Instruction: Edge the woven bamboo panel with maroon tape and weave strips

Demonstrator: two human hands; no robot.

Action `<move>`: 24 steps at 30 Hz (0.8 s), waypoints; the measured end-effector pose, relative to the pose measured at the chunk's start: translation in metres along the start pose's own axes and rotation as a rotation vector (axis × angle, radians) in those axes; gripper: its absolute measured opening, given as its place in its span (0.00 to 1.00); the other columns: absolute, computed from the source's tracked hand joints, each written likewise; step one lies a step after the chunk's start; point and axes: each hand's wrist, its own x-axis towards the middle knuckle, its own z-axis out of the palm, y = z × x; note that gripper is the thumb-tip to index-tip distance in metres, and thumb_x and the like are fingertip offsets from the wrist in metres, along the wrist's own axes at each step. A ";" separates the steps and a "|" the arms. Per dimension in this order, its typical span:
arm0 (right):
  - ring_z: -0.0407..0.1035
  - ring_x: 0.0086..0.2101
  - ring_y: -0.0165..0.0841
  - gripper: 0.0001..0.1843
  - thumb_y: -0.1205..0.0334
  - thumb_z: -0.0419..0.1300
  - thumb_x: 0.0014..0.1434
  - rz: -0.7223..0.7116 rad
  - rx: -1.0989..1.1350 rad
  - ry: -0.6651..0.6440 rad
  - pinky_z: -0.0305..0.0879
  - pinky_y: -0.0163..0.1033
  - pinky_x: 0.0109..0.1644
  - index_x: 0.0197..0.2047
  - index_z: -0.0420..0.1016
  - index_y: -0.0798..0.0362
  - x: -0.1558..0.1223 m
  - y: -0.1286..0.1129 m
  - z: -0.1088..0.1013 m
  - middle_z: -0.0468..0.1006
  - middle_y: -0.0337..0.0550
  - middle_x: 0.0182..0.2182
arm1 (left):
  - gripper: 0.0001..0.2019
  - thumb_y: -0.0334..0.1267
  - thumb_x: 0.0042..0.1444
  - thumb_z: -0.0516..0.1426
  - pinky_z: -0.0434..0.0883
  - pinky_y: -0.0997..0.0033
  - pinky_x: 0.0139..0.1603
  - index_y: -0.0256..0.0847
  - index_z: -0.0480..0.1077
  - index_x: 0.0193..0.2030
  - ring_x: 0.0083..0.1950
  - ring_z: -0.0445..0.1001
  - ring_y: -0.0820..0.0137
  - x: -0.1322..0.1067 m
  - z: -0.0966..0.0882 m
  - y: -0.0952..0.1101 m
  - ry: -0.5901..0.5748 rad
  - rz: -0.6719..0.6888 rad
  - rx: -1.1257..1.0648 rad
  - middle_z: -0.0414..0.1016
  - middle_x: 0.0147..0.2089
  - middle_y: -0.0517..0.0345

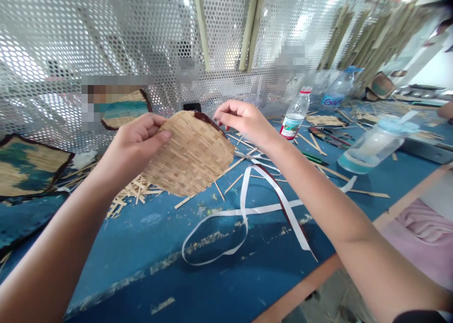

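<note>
Between the thumb and fingers of my left hand [143,136] is the left edge of a woven bamboo panel [193,155], tilted up above the table. Dark brown edging tape [207,120] runs along its upper right rim. At that rim my right hand [239,117] is closed, fingers curled and pinching at the tape; the fingertips are partly hidden. Below lies a loose strip of white backing tape [215,214], looped on the table, with a brown-edged length [281,195] beside it. Scissors [253,157] lie behind my right wrist.
The blue table [141,257] holds scattered bamboo slivers [132,193], a red-capped bottle [295,115], a cup with a straw [377,143] and a large water bottle [339,89]. Painted woven panels [31,165] stand at left. A perforated metal screen [141,30] rises behind. Someone's pink clothing [421,238] shows at right.
</note>
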 end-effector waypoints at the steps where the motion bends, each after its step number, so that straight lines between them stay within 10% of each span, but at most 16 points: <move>1: 0.65 0.34 0.30 0.13 0.52 0.62 0.61 0.008 0.012 -0.015 0.61 0.37 0.39 0.36 0.74 0.54 0.000 0.000 -0.002 0.74 0.41 0.33 | 0.11 0.42 0.57 0.61 0.68 0.74 0.32 0.38 0.73 0.42 0.32 0.73 0.71 0.000 0.000 0.000 0.009 0.004 -0.018 0.77 0.33 0.61; 12: 0.68 0.37 0.30 0.23 0.41 0.64 0.59 0.146 0.259 -0.230 0.65 0.35 0.41 0.42 0.74 0.54 -0.002 0.005 -0.010 0.74 0.42 0.37 | 0.10 0.41 0.56 0.62 0.68 0.76 0.30 0.39 0.74 0.42 0.29 0.72 0.74 0.003 -0.006 -0.004 0.070 0.020 -0.064 0.76 0.31 0.63; 24: 0.68 0.30 0.27 0.15 0.54 0.67 0.60 0.159 0.175 -0.391 0.64 0.34 0.32 0.44 0.71 0.54 -0.002 0.016 -0.017 0.74 0.38 0.34 | 0.10 0.41 0.55 0.62 0.67 0.74 0.35 0.40 0.75 0.42 0.34 0.73 0.72 0.007 -0.018 -0.007 0.150 0.023 -0.018 0.77 0.34 0.63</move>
